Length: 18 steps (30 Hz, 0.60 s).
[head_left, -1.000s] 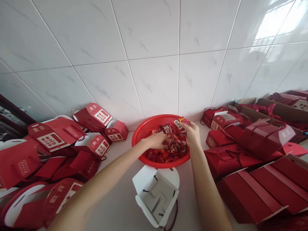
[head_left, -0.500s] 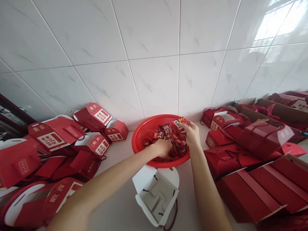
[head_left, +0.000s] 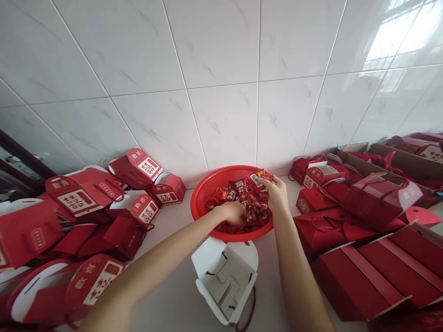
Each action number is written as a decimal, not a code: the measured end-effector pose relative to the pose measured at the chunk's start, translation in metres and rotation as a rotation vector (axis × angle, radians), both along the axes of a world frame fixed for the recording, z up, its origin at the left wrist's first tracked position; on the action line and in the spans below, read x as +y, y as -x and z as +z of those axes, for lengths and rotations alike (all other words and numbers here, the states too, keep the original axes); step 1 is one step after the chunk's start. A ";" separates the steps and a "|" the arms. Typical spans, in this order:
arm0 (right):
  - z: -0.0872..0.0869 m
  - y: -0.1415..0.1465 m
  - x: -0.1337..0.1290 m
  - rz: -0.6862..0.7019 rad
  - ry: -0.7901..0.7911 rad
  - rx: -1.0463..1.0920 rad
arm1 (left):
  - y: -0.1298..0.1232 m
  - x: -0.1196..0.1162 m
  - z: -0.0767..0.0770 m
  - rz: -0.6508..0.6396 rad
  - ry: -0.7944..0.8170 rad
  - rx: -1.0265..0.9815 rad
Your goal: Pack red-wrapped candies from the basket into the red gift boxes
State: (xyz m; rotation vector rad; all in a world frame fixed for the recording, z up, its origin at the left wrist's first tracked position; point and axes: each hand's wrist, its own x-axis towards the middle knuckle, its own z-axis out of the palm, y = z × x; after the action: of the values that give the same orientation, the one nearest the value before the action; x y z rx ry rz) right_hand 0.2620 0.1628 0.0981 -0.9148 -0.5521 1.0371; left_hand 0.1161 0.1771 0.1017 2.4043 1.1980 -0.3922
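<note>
A red plastic basket stands against the tiled wall, heaped with red and dark wrapped candies. My left hand reaches down among them with its fingers curled; the fingertips and whatever they grip are hidden. Over the basket's right rim, my right hand pinches small red candy packets between thumb and fingers. In front of the basket, touching or nearly touching its rim, an open paper gift box shows a white inside with dark cord ends and a dark red cord handle. No candy shows in it.
Red gift boxes with white labels are piled at the left. More red boxes are stacked at the right, some lying on their sides. Behind those stands a brown carton with red items inside. The white tiled wall closes off the back.
My left hand has shifted slightly within the candies, its fingers deeper among them. The right hand keeps its packets almost in place. The view has moved a little.
</note>
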 end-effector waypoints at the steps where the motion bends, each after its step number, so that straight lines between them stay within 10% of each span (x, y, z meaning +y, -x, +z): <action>1: 0.000 0.000 0.000 0.002 -0.001 0.000 | 0.003 0.000 0.003 0.005 0.015 -0.044; 18: 0.012 0.004 -0.016 0.253 -0.044 -0.140 | 0.058 -0.041 0.016 0.391 -0.139 -0.985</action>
State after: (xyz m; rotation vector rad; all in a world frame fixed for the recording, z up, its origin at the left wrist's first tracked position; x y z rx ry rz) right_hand 0.2578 0.1473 0.1102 -0.8978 -0.8205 1.1883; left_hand 0.0577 0.1362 0.1174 1.9252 1.1440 0.9121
